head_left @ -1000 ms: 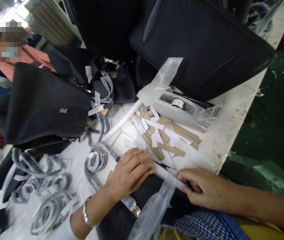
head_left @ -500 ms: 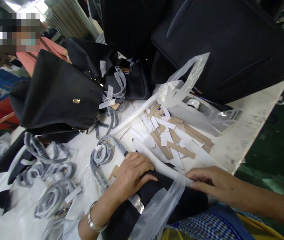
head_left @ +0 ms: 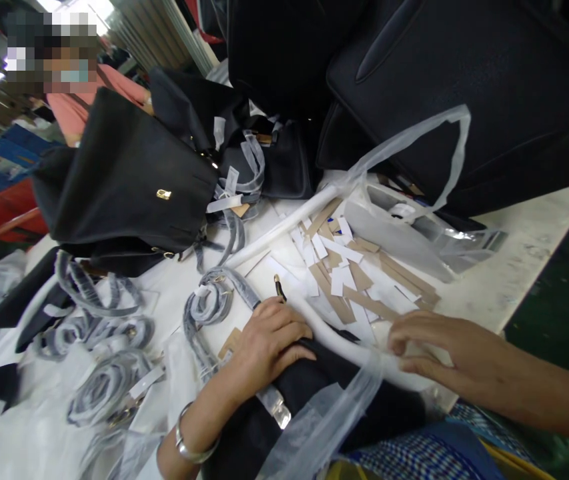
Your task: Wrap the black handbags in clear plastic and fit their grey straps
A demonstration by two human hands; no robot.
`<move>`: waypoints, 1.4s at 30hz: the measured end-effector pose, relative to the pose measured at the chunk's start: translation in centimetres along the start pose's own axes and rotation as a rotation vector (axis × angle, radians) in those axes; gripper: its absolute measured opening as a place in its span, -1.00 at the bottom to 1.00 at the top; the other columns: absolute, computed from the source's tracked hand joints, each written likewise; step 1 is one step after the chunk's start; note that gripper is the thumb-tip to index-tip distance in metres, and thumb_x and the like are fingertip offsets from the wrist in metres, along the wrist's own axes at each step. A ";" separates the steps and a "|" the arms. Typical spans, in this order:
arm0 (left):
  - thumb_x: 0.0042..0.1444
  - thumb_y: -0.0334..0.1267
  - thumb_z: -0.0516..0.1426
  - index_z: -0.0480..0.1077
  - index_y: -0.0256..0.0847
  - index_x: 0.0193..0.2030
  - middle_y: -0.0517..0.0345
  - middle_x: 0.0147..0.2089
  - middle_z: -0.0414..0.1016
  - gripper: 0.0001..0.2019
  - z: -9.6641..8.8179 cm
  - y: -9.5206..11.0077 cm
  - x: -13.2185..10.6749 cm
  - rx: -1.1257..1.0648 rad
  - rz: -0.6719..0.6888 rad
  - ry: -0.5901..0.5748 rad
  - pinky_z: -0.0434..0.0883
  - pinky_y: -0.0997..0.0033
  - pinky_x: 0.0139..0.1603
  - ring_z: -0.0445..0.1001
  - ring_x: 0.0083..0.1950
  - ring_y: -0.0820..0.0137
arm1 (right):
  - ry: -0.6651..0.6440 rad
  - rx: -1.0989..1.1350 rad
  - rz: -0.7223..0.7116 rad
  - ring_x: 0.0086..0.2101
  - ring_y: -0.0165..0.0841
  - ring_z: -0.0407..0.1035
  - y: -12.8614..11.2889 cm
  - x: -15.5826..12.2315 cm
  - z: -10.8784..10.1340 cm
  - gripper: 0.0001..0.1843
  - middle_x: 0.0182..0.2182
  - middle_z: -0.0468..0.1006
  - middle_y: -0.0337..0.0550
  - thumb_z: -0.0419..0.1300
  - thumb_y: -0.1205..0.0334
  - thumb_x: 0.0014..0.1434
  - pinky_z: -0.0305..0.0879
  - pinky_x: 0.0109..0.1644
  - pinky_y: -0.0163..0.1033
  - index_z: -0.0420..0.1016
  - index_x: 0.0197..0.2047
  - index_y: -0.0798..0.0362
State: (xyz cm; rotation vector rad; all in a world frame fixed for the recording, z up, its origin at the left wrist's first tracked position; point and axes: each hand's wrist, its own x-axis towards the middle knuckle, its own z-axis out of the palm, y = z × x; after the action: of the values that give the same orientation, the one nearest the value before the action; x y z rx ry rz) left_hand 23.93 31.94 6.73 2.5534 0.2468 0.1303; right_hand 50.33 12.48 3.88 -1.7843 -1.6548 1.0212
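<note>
A black bag (head_left: 299, 377) lies in front of me, against my lap. My left hand (head_left: 277, 337), with a silver bangle on the wrist, is closed over its upper edge, thumb on the black surface. A white-wrapped handle (head_left: 334, 340) curves along that edge. My right hand (head_left: 431, 347) is closed at the handle's right end, its thumb and fingers pinching white wrapping there. A translucent plastic strip (head_left: 321, 427) hangs from the handle across the bag. A metal clasp (head_left: 280, 412) shows below my left hand. Beyond the left fingers, a gold-tipped zipper end (head_left: 278, 283) sticks up.
Paper and cardboard strips (head_left: 349, 267) are scattered on the white table. Coiled wrapped straps (head_left: 107, 393) lie at left. Black bags (head_left: 134, 180) stand at the back, and a larger one (head_left: 464, 100) at right. A translucent container (head_left: 404, 227) stands before it. A person (head_left: 67, 117) is beyond.
My right hand has shifted slightly right and up, drawing the white wrapping outward from the bag. The zipper end now stands up more visibly. My left hand stays put. The view has tilted slightly.
</note>
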 end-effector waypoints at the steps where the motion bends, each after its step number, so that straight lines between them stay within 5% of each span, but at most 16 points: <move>1: 0.24 -0.08 0.21 0.44 -0.13 -0.05 0.14 -0.08 0.54 -0.77 0.0 -0.2 0.0 -0.016 0.007 0.021 0.18 0.16 0.28 0.45 0.02 0.32 | 0.033 0.007 0.018 -0.12 -0.19 0.47 -0.8 0.5 0.2 -0.69 -0.15 0.61 -0.12 0.16 -0.08 0.30 0.35 -0.02 -0.10 0.58 -0.10 -0.08; 5: 0.11 0.08 0.26 0.43 -0.14 0.06 -0.01 0.07 0.47 -0.53 0.3 -1.1 -0.6 -0.085 -0.114 0.144 0.29 0.19 0.24 0.37 0.18 0.21 | -0.005 0.069 0.008 -0.24 -0.25 0.47 -4.1 3.8 1.1 -0.62 -0.17 0.62 -0.13 0.13 -0.05 0.31 0.32 -0.14 -0.16 0.52 0.08 -0.07; 10: 0.32 0.08 0.06 0.43 -0.09 0.08 -0.01 0.16 0.44 -0.62 0.2 -1.8 -2.0 -0.270 -0.316 0.127 0.32 0.23 0.23 0.40 0.20 0.25 | -0.177 0.045 0.003 -0.43 -0.34 0.39 -5.8 8.2 1.9 -0.82 -0.47 0.53 -0.25 0.19 0.10 0.22 0.16 -0.34 -0.25 0.56 -0.22 -0.02; 16: 0.33 0.11 0.02 0.44 -0.06 0.08 0.12 -0.18 0.61 -0.61 -0.8 -1.1 -1.0 -0.197 -0.673 0.039 0.41 0.24 -0.07 0.56 -0.15 0.22 | -0.268 0.052 0.081 -0.55 -0.43 0.22 -5.8 9.7 1.6 -0.89 -0.63 0.29 -0.37 0.14 0.33 0.10 -0.03 -0.48 -0.30 0.30 -0.45 0.02; 20: 0.14 0.05 0.26 0.46 -0.11 0.12 0.10 -0.12 0.62 -0.53 -0.2 -2.1 -0.1 -0.453 -0.641 0.060 0.43 0.31 -0.08 0.57 -0.12 0.22 | -0.305 0.096 0.106 -0.59 -0.46 0.14 -5.8 9.7 1.9 -0.92 -0.64 0.23 -0.41 0.10 0.37 0.10 -0.09 -0.50 -0.30 0.28 -0.37 0.02; 24: 0.14 -0.04 0.26 0.47 -0.23 0.12 0.06 -0.14 0.64 -0.54 1.9 -2.8 -0.1 -0.815 -0.715 0.260 0.48 0.39 -0.16 0.60 -0.16 0.28 | -0.389 0.186 0.027 -0.56 -0.47 0.12 -4.4 10.4 2.4 -0.92 -0.60 0.20 -0.41 0.12 0.34 0.15 -0.04 -0.48 -0.34 0.25 -0.35 0.02; 29: 0.08 -0.17 0.33 0.57 -0.09 0.02 0.10 0.07 0.62 -0.66 2.4 -2.4 0.0 -0.610 -0.636 0.371 0.39 0.32 0.20 0.53 0.13 0.23 | -0.602 0.221 0.079 -0.56 -0.48 0.10 -3.9 11.6 2.6 -0.82 -0.61 0.18 -0.39 0.15 0.28 0.16 -0.03 -0.50 -0.36 0.25 -0.45 0.04; 32: 0.08 -0.15 0.33 0.59 -0.11 -0.03 0.11 -0.02 0.66 -0.70 2.3 -2.4 0.2 -0.635 -0.641 0.380 0.44 0.35 0.12 0.58 0.03 0.25 | -0.615 0.110 0.065 -0.57 -0.48 0.12 -4.3 11.9 2.2 -0.77 -0.64 0.20 -0.38 0.17 0.28 0.13 -0.06 -0.51 -0.36 0.25 -0.52 0.05; 37: 0.18 -0.11 0.23 0.61 -0.20 -0.11 0.09 -0.17 0.68 -0.75 3.6 -3.1 0.2 -0.657 -0.710 0.468 0.50 0.40 -0.09 0.61 -0.15 0.30 | -0.813 0.017 -0.108 -0.60 -0.49 0.15 -5.1 12.5 1.1 -0.70 -0.69 0.19 -0.38 0.14 0.34 0.11 0.00 -0.51 -0.36 0.19 -0.62 0.05; 39: 0.23 -0.12 0.19 0.59 -0.18 -0.08 0.08 -0.13 0.67 -0.75 3.8 -3.3 0.1 -0.572 -0.680 0.449 0.50 0.37 -0.04 0.61 -0.10 0.29 | -0.771 -0.042 -0.104 -0.60 -0.47 0.16 -5.5 12.5 1.2 -0.70 -0.69 0.20 -0.36 0.15 0.35 0.09 0.02 -0.51 -0.35 0.21 -0.63 0.05; 42: 0.32 -0.14 0.12 0.55 -0.15 0.03 0.05 -0.09 0.64 -0.73 3.4 -3.3 -0.4 -0.296 -0.575 0.381 0.49 0.28 0.02 0.58 -0.06 0.29 | -0.519 -0.115 -0.062 -0.55 -0.42 0.26 -5.8 11.5 1.5 -0.77 -0.64 0.34 -0.29 0.19 0.29 0.13 0.09 -0.44 -0.31 0.36 -0.55 0.05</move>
State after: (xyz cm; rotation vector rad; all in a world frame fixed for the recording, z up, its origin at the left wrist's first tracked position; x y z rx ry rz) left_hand 23.50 32.77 2.07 2.0553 1.0106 0.3970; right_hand 45.36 24.37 5.35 -1.6086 -2.0938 1.4764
